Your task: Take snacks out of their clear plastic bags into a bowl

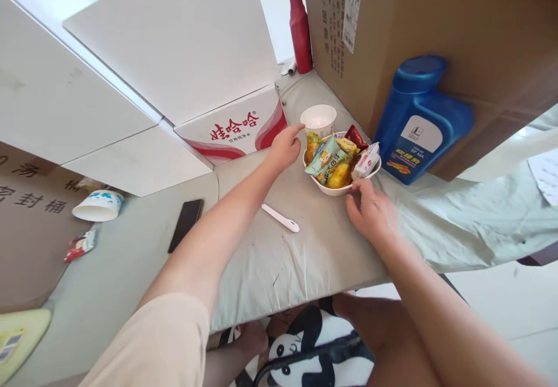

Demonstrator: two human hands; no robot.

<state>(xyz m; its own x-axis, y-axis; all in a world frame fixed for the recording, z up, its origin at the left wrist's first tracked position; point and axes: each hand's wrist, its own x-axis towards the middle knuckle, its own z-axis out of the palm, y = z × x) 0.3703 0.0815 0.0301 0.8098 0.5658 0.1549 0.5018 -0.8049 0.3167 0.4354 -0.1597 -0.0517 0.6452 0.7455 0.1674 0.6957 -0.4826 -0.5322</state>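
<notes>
A white bowl (321,187) full of wrapped snacks stands on the cloth-covered table. Green, yellow, red and white packets are heaped in it, with a pale green packet (325,160) at the front left. My right hand (374,210) is closed at the bowl's near right rim, its fingertips partly hidden. Just behind the bowl is a white paper cup (319,118). My left hand (285,147) reaches to the cup's left side, index finger stretched out at its rim and the other fingers loosely bent, holding nothing visible. Left of the bowl lies a slim white plastic tool (281,218).
A blue plastic jug (422,122) stands right of the bowl, before a large cardboard box (383,38). A red bottle (300,29) is at the back. White boxes (183,44) rise on the left. A black phone (185,223) and a patterned paper cup (99,205) lie farther left.
</notes>
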